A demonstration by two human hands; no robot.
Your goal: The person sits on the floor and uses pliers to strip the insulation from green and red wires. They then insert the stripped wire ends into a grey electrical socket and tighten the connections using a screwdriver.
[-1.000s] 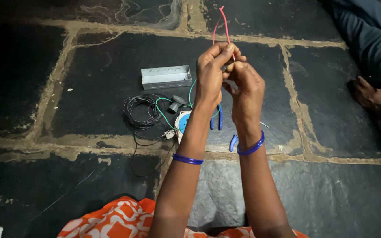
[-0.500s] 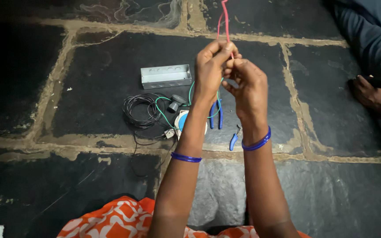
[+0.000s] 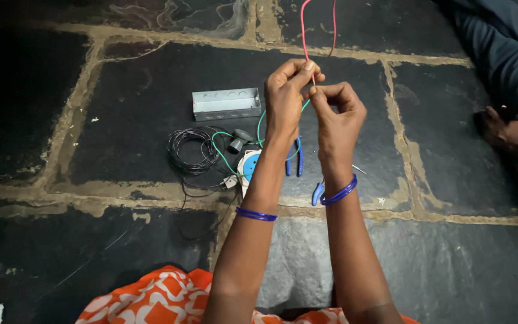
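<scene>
Head view is showing the left hand (image 3: 288, 90) and right hand (image 3: 337, 111), lifted slightly higher than before, pinching the red wire (image 3: 304, 36) looping toward twelve o'clock, above the grey metal box (image 3: 226, 103) on the floor (image 3: 121, 102).

Floor (image 3: 121, 102) was dark, uneven stone slabs set in wide pale mortar joints (image 3: 61, 195). Light was dim, darkest toward the far left corner; the near slab looked greyer and rough. No walls or furniture were visible.

metal box (image 3: 226, 103) behind wire coil (image 3: 188, 150)
</scene>
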